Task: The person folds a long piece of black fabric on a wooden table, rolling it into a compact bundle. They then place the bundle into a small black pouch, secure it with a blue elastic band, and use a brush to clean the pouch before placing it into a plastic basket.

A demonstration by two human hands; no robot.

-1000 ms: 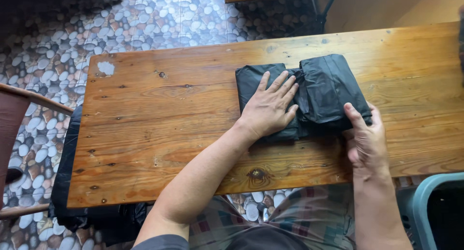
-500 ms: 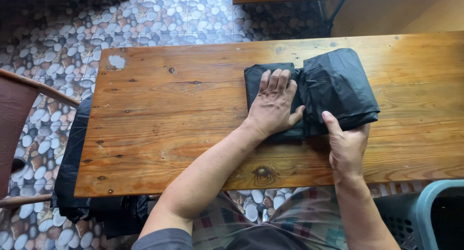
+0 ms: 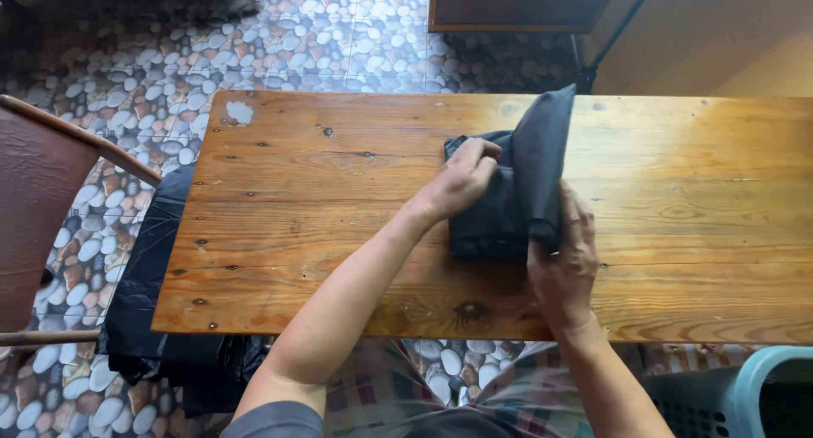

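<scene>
A folded black plastic bag (image 3: 500, 218) lies on the wooden table (image 3: 322, 209). My left hand (image 3: 461, 180) presses down on the bag's left part, fingers curled over its top edge. My right hand (image 3: 563, 264) grips the bag's right flap at its near corner and holds it lifted upright, so the flap stands on edge above the rest of the bag.
More black plastic (image 3: 161, 319) hangs off the table's left end down to the pebble-patterned floor (image 3: 127, 91). A reddish-brown chair (image 3: 42, 209) stands at the left. A light blue basket (image 3: 745, 396) sits at the lower right. A wooden piece of furniture (image 3: 517, 6) stands beyond the table.
My right hand has lifted the bag's right flap from lying flat to standing upright and swung it leftward. My left hand has curled its fingers on the bag's left part.
</scene>
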